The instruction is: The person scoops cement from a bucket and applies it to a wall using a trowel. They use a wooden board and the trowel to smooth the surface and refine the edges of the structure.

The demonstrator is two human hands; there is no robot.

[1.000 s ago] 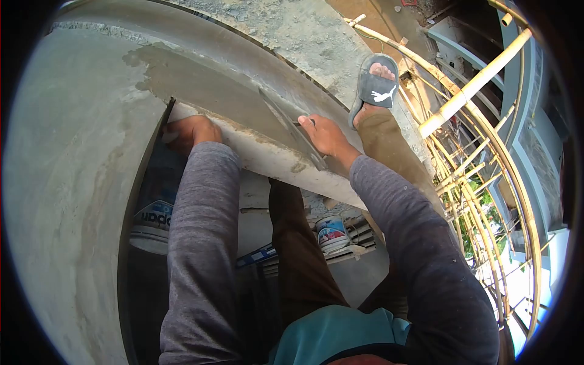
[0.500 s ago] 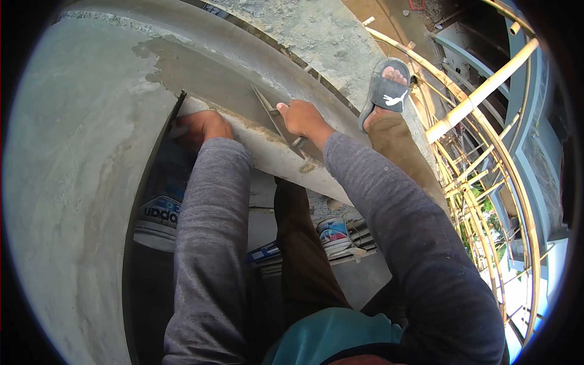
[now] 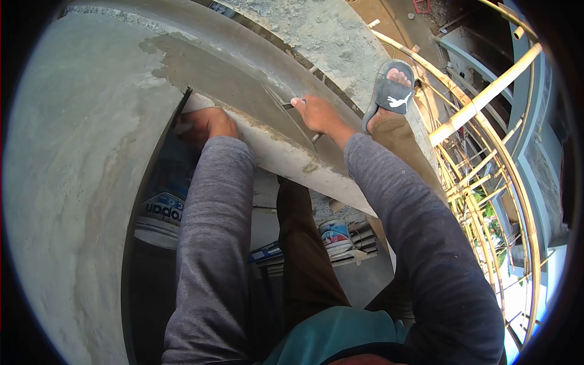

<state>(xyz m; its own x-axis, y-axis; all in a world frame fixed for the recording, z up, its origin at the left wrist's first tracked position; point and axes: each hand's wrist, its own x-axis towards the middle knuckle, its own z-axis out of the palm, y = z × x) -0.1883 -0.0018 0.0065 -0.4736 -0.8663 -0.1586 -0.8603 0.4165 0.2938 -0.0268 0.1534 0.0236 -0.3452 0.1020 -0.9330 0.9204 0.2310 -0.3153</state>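
My right hand point(image 3: 319, 114) is closed around the handle of a plastering trowel point(image 3: 316, 138). The trowel's thin blade lies along the damp grey plaster point(image 3: 213, 70) on top of the curved ledge. My left hand point(image 3: 207, 126) reaches into the dark gap between the smooth cement wall point(image 3: 91, 152) and the pale side face of the ledge point(image 3: 274, 146). Its fingers are in shadow and blurred, so what they touch or hold cannot be made out.
Below the ledge stand a white paint bucket point(image 3: 159, 216) and a smaller labelled bucket point(image 3: 336, 236). My sandalled foot point(image 3: 394, 91) rests on a rough concrete strip point(image 3: 304, 27). Bamboo scaffolding point(image 3: 486, 91) rises at the right, beside a drop.
My right hand has slid the trowel a little to the right along the ledge, and its blade now lies flatter. The left hand stays in the gap. The view has shifted slightly.
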